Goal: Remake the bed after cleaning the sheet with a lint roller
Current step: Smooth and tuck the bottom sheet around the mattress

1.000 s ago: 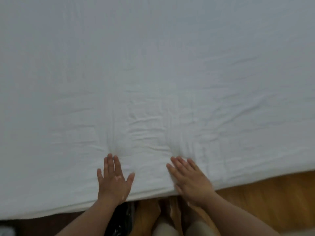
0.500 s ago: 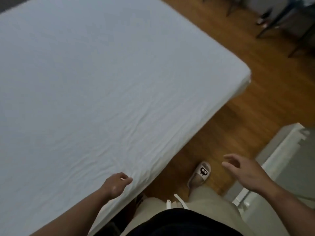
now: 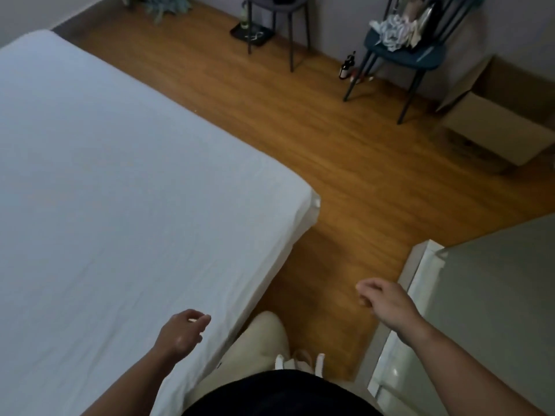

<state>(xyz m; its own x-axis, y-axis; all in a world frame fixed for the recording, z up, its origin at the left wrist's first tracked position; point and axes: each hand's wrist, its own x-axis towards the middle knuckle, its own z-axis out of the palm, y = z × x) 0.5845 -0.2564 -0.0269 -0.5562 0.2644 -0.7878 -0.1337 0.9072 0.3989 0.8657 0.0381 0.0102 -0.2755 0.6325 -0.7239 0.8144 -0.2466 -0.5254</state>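
The bed fills the left of the view, covered by a smooth white sheet with a few faint wrinkles near its side edge. My left hand hovers over the sheet near the bed's edge, fingers loosely curled, holding nothing. My right hand hangs above the wooden floor to the right of the bed, fingers loosely curled and empty. No lint roller is in view.
A white cabinet stands close on my right, leaving a narrow strip of floor beside the bed. Farther off are a blue chair piled with cloth, a dark stool, a bottle and an open cardboard box.
Both hands have lifted off the sheet, where they lay flat a second ago. My view has swung right toward the foot of the bed and the room beyond.
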